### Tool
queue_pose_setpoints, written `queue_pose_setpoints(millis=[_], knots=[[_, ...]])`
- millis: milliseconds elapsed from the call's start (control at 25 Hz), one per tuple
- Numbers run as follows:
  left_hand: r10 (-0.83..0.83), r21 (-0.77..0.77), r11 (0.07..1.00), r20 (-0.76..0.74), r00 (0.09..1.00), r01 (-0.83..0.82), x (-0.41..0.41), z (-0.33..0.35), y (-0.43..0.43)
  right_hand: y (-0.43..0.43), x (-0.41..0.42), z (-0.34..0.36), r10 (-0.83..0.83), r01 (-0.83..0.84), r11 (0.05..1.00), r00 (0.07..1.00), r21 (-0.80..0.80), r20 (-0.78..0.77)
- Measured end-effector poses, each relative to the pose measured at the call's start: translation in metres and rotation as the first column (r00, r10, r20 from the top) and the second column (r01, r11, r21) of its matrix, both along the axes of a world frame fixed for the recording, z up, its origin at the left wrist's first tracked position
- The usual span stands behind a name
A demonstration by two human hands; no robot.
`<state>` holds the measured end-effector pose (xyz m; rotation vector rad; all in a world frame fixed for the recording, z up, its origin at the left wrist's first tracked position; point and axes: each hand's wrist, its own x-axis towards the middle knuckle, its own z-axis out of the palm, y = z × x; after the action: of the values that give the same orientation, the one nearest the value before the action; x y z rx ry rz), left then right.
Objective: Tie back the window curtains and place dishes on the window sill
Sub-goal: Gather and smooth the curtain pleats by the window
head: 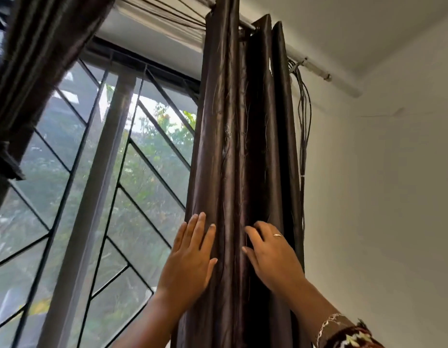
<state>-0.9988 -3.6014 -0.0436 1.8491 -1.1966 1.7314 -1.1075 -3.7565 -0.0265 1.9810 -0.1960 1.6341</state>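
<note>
Glass of the barred window (132,172) spreads left of and above the fingers; white wall (381,197) lies to their right. Between them the gathered brown curtain (233,146) hangs from its rod (318,71), long axis upright, running straight up from the fingertips and down past both wrists. A second curtain (42,59) hangs well off to the upper left. Cables (304,121) drop just right of the fabric. Both hands lie on the gathered curtain: the left hand (190,257) flat, fingers straight and close together; the right hand (270,254) with fingers loosely bent, tips on a fold, not clamped round it. Neither is nearer. Drawing the folds inward for a tie looks the likely next step. No sill or dishes show.
</note>
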Motion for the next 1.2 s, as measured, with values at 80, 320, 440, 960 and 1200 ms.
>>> queue_pose_setpoints(millis=[80,320,440,960,1200], knots=[[-0.014,-0.031,0.999,0.024,1.000,0.015,0.009,0.030,-0.011,-0.008,0.013,0.036,0.012,-0.011,1.000,0.999,-0.022,0.040],[-0.021,-0.116,0.993,0.144,0.989,0.038,0.035,0.121,-0.045,-0.043,0.036,0.140,0.116,-0.130,0.990,0.974,0.062,0.193],[-0.130,-0.117,0.981,0.182,0.975,0.152,0.043,0.150,-0.058,-0.072,0.032,0.173,0.043,-0.153,0.951,0.927,0.270,0.373],[-0.590,-0.302,0.768,0.009,0.807,0.565,0.023,0.213,-0.124,-0.076,0.081,0.198,0.721,-0.720,0.507,0.655,0.473,0.224],[-0.422,-0.443,0.814,-0.003,0.907,0.377,0.017,0.240,-0.155,-0.109,0.070,0.208,0.976,-0.854,0.210,0.214,0.476,-0.046]])
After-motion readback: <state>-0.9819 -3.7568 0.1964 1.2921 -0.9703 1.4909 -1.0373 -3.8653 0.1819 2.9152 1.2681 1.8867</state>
